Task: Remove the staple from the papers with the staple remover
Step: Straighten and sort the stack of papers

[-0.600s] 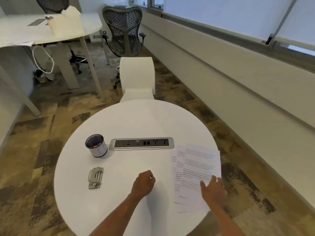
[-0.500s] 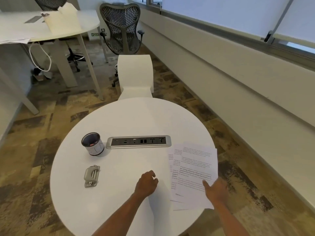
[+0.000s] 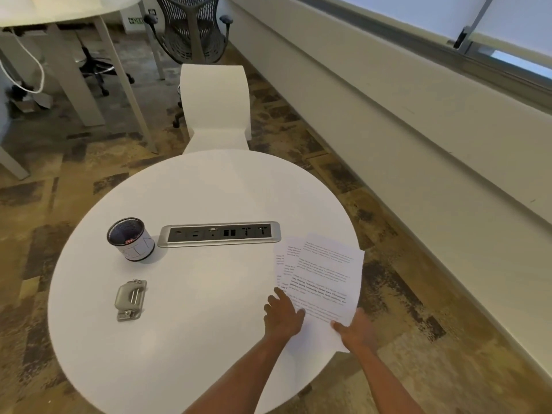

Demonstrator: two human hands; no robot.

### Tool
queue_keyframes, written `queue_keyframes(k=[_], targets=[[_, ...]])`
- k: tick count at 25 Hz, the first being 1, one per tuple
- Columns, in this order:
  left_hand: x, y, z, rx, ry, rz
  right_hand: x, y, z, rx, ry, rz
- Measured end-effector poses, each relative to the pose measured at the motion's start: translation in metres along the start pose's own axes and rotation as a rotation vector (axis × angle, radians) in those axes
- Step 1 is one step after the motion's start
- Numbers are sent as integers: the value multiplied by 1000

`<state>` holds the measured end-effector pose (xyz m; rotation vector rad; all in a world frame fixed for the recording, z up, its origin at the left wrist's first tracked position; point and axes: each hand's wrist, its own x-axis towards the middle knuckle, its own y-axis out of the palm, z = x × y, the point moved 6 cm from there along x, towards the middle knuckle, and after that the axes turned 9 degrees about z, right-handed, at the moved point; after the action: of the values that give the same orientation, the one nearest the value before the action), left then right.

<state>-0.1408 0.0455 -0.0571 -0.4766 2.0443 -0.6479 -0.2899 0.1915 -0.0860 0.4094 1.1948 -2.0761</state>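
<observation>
A small stack of printed papers (image 3: 324,282) lay at the right edge of a round white counter (image 3: 191,294), its near corner hanging just past the rim. The sheets were fanned a little, so the edges of lower pages showed along the left side. The staple itself was too small to make out.

The left hand (image 3: 282,316) rested palm down on the near left part of the stack, its fingers (image 3: 280,294) spread and flat, pressing the sheets rather than gripping them. The right hand (image 3: 357,331) had the near right corner, thumb on top of the paper; the other fingers were hidden beneath, so the grip looked like a light pinch on the papers.

The staple remover (image 3: 130,299), a grey metal tool, lay well apart on the left side of the counter, untouched. Beyond it stood a dark mesh cup (image 3: 130,239), and beside that a silver socket strip (image 3: 219,233) was set into the counter's middle. A white chair (image 3: 215,106) stood at the far side.

The papers would likely be light, floppy and quick to slide on the smooth top, and thin enough to tear near the staple. They seemed best pinned flat close to the stapled corner. The remover looked stiff and small, best taken by its two sides.
</observation>
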Motion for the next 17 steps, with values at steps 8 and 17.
queue_keyframes(k=[8,17], targets=[[16,-11,13,-135,31,66,5,2,6,244,52,-11],[32,-67,69,-518,80,109,-17,-7,55,580,-104,249]])
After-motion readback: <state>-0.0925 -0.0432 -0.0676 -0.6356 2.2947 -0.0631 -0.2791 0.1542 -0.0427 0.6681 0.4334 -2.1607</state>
